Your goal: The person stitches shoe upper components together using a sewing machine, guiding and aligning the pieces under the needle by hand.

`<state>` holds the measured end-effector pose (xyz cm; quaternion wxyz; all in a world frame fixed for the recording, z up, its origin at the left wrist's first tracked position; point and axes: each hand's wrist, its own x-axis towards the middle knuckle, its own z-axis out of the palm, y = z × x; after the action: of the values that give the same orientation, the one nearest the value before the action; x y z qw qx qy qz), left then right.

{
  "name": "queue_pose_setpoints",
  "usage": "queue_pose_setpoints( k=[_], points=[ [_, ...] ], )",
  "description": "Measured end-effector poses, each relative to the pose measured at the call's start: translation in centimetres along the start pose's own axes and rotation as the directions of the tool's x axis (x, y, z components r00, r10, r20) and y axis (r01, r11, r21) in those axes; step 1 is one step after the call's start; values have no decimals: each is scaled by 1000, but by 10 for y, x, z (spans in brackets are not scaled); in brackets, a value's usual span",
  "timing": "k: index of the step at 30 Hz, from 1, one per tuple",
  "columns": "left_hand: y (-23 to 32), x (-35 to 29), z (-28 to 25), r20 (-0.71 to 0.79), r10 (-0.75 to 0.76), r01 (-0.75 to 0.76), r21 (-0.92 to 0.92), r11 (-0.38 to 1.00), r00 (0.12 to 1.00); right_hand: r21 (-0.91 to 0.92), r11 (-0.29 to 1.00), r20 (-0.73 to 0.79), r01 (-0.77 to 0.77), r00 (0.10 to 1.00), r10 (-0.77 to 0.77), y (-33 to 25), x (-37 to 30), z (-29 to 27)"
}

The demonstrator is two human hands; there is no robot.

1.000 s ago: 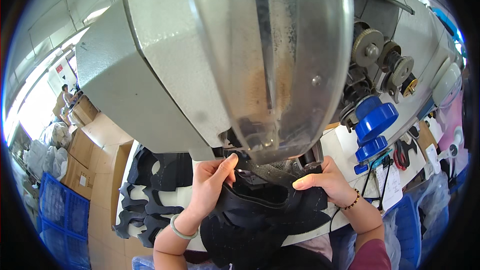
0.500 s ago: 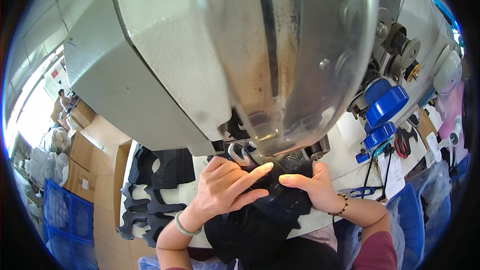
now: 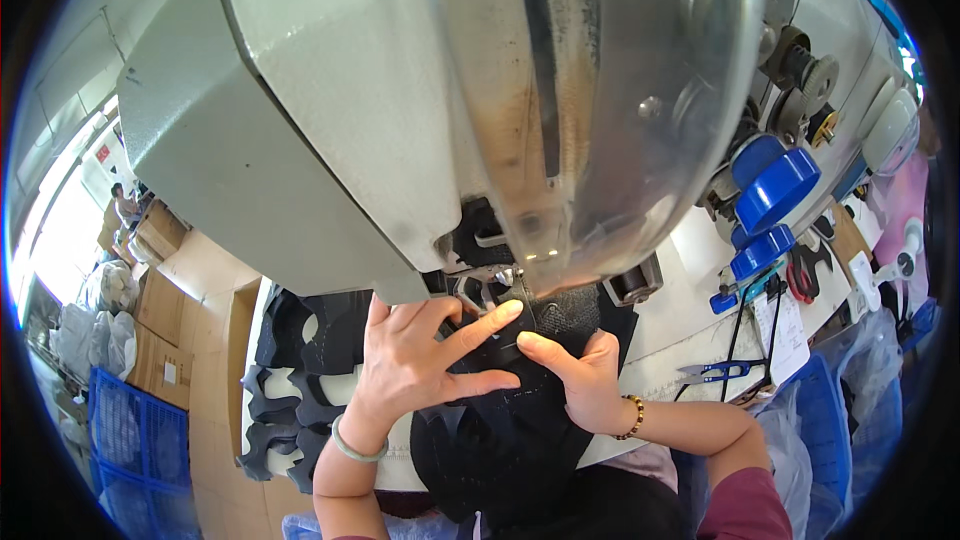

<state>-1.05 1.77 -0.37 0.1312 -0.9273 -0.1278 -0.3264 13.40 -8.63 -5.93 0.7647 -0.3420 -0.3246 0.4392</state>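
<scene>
A black stitched fabric piece (image 3: 505, 430), like a shoe upper with a mesh part, lies under the head of a sewing machine (image 3: 330, 70). My left hand (image 3: 415, 360) rests on its left side, open, with forefinger and thumb stretched apart and the fingertip close to the presser foot (image 3: 512, 280). At the piece's right side, my right hand (image 3: 590, 380) grips it, thumb on top pointing left and the other fingers curled and partly hidden. A clear plastic guard (image 3: 640, 170) hangs in front of the needle area, which is hard to make out.
Cut black pieces (image 3: 310, 340) and dark grey shaped pieces (image 3: 280, 410) lie on the table's left. Thread snips (image 3: 720, 372), a paper slip (image 3: 780, 335) and red-handled scissors (image 3: 803, 275) lie to the right. Blue crates (image 3: 140, 430) and cardboard boxes (image 3: 165, 360) stand on the floor at left.
My right hand has shifted left over the fabric, and its thumb now sits lower. My left hand has moved slightly left. The fabric has turned and lies flatter under the machine.
</scene>
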Motion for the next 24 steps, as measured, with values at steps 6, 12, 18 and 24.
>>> queue_pose_setpoints(
  k=[6,12,18,24],
  points=[
    [-2,1,5,-54,-17,17,16,1000,998,-22,999,-27,48,998,-48,5,4,3],
    [1,-3,2,-92,58,-67,-99,993,994,-36,997,-106,61,992,-64,6,8,15],
    [3,-1,5,-111,34,-61,-246,967,993,-135,987,-86,83,992,-95,6,9,12],
    [3,0,12,-157,-15,-24,-243,970,988,-114,989,-97,95,990,-106,6,10,9]
  ],
)
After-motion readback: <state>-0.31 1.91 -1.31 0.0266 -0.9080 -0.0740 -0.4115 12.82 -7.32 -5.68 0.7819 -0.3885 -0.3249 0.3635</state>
